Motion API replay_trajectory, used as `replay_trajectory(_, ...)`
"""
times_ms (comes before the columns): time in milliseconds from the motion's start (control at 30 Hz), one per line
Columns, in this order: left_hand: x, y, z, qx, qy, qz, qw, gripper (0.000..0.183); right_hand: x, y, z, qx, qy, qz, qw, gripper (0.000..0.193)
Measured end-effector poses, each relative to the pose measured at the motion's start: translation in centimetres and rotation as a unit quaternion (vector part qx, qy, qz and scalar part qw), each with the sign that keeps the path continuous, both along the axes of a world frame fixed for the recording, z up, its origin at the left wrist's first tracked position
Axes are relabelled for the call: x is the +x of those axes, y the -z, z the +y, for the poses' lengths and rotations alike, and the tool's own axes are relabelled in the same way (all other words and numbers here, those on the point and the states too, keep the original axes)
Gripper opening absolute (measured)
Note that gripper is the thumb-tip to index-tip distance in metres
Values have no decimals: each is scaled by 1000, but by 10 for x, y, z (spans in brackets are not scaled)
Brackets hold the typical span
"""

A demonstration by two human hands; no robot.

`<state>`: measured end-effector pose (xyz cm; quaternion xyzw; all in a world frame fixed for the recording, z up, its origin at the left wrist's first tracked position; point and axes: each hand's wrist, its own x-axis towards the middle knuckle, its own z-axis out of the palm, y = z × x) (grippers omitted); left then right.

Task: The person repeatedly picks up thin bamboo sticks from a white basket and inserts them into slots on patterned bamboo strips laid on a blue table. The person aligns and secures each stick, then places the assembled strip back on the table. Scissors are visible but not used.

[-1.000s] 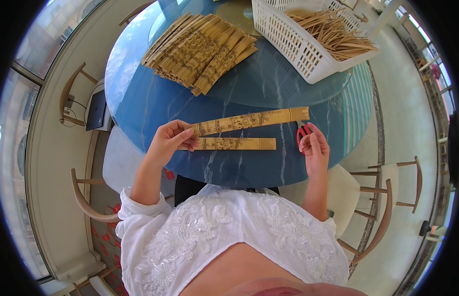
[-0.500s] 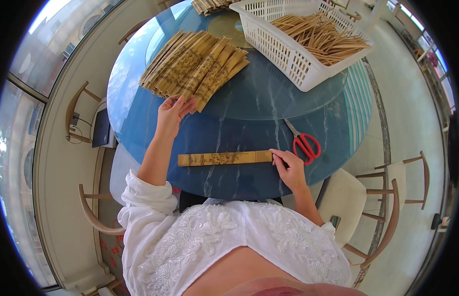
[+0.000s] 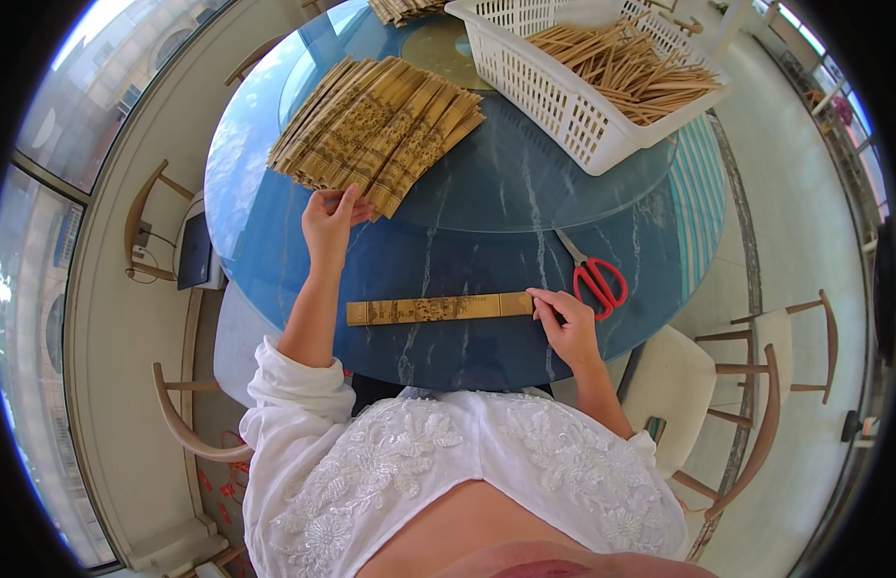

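Observation:
A fanned pile of gold-brown printed paper sleeves [image 3: 371, 120] lies on the glass turntable at the far left. At its near edge, my left hand [image 3: 330, 226] has its thumb and fingers closed around the end of a sleeve. Closer to me, one single flat paper sleeve [image 3: 419, 308] lies crosswise on the blue table. Its right end is pinched between the thumb and fingers of my right hand [image 3: 566, 328]. Just right of that hand rest scissors [image 3: 598, 286] with red handles, their blades pointing away from me.
A white plastic basket [image 3: 554, 101] full of wooden chopsticks [image 3: 626, 72] stands at the back right of the round marbled table [image 3: 487, 356]. Another stack of sleeves [image 3: 407, 10] sits at the far edge. Chairs [image 3: 670, 395] surround the table, with a laptop [image 3: 195, 250] at left.
My left hand has shifted slightly left along the pile's near edge, and the top sleeves sit closer together. My right hand and the single sleeve stay in place.

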<state>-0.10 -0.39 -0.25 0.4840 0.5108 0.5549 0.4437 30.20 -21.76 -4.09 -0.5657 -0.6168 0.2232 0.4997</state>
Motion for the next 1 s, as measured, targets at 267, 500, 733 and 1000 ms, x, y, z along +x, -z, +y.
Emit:
replay_trajectory(267, -6, 9, 5, 18, -15, 33, 999, 29, 2, 5, 2, -8, -4, 1, 1000, 23)
replay_trajectory(500, -20, -1, -12, 60, 13, 38, 997, 28, 1, -1, 0, 24, 32, -40, 998, 24)
replay_trajectory(733, -19, -15, -102, 158, 219, 340, 901, 28, 25, -19, -10, 91, 255, -285, 919, 28)
replay_trajectory(1000, -5, 10, -139, 230, 306, 435, 815, 44, 53, -18, -22, -80, 220, -352, 906, 41)
